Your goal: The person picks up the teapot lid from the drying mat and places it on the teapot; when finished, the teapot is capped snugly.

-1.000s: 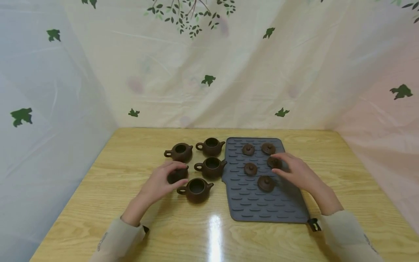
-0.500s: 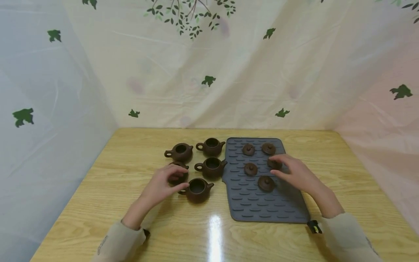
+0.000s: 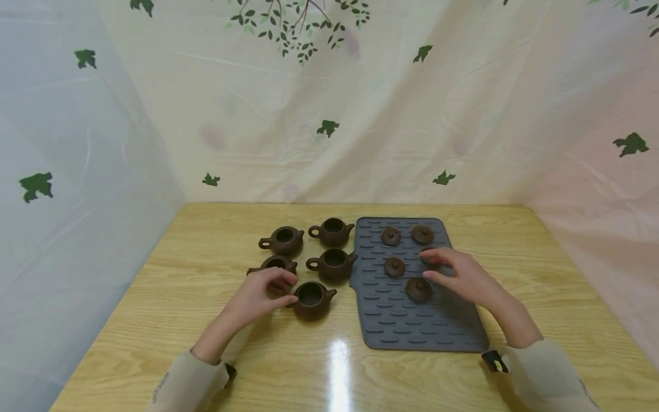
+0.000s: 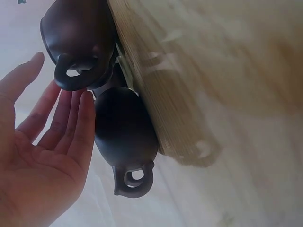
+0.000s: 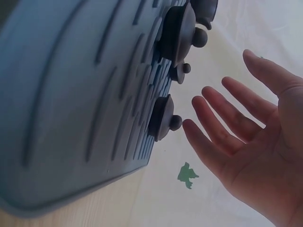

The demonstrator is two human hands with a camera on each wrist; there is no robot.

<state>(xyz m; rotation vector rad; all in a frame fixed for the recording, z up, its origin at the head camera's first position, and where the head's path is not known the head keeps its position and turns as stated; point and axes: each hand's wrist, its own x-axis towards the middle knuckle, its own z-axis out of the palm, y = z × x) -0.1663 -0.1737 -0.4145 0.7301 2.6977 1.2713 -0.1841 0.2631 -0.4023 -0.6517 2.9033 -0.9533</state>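
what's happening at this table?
The person's left hand is by the nearer of five brown teapots, all lidless, on the wooden table. The right hand hovers over a grey mat holding five lids, fingers near one of them. Neither hand appears to grip anything.

Five open brown teapots (image 3: 333, 273), upright, five knobbed lids (image 3: 394, 267), flat, to their right

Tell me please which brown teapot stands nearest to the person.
The teapot beside the thumb of the left hand: of all five, it sits lowest in the head view.
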